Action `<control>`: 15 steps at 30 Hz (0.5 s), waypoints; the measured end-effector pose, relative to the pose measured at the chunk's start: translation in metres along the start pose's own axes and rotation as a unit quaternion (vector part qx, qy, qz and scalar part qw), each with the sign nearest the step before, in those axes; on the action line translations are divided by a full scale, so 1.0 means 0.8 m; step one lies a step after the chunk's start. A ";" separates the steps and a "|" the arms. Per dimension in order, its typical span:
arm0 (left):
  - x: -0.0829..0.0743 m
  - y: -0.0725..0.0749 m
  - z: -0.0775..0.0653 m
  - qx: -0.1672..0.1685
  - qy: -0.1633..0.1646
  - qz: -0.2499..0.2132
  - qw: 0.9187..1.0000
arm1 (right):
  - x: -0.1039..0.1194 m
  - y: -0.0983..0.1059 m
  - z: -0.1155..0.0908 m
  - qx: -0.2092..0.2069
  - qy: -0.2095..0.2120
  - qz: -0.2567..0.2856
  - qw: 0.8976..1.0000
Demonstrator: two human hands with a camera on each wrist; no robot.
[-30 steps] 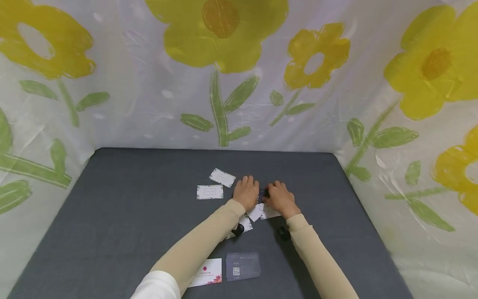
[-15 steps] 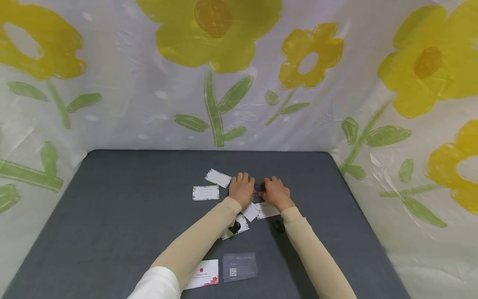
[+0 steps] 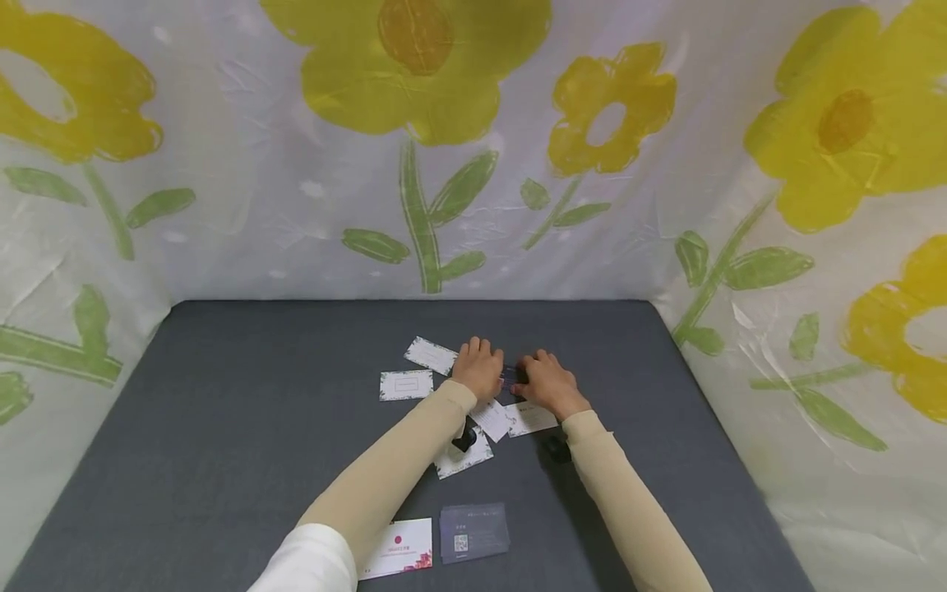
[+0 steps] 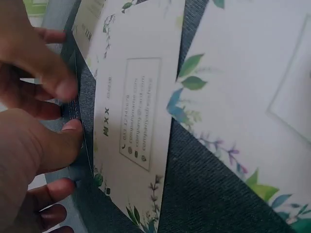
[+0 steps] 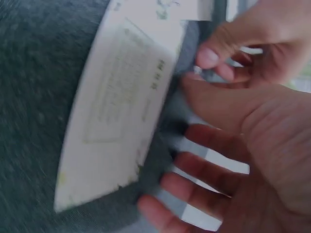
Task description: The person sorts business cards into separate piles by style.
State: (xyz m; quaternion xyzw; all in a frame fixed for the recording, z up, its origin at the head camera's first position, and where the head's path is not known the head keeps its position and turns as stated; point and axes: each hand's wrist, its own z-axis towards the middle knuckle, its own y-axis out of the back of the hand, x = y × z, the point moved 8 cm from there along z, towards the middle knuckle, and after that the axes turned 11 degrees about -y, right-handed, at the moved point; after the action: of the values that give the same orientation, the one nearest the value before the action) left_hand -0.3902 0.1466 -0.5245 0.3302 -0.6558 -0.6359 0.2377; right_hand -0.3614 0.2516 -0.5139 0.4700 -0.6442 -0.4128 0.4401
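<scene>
Between my two hands is a see-through dark business card [image 3: 510, 378], largely hidden by fingers; its edge shows as a thin line in the left wrist view. My left hand [image 3: 479, 368] holds its left side, the thumb [image 4: 73, 130] on the near edge. My right hand [image 3: 549, 383] grips the right side, and its thumb [image 5: 199, 90] lies close to the left thumb. Just nearer lie two white leaf-bordered business cards: a slanted one [image 3: 491, 418] by the left wrist and a flatter one [image 3: 531, 418] below the right hand.
Left of the hands lie two more leaf-patterned cards, one level [image 3: 406, 386] and one tilted [image 3: 432, 354]. Another [image 3: 466, 457] sits partly under the left forearm. Nearer me are a white card with red flowers [image 3: 403, 547] and a translucent purple stack [image 3: 474, 533]. The grey table [image 3: 244, 427] meets flowered curtains.
Both hands shift slightly away from me, uncovering more of the slanted white card. The head view turns a little to the right. The other cards stay where they lie.
</scene>
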 end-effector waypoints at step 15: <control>0.004 0.009 0.000 0.086 0.019 -0.090 0.992 | 0.001 -0.001 0.021 0.097 -0.031 -0.020 0.995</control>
State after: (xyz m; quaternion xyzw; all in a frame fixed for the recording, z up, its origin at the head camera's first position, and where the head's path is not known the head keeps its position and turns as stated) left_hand -0.3929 0.1439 -0.5181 0.4195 -0.6711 -0.5892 0.1626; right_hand -0.3776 0.2528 -0.5192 0.5100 -0.6851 -0.3714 0.3642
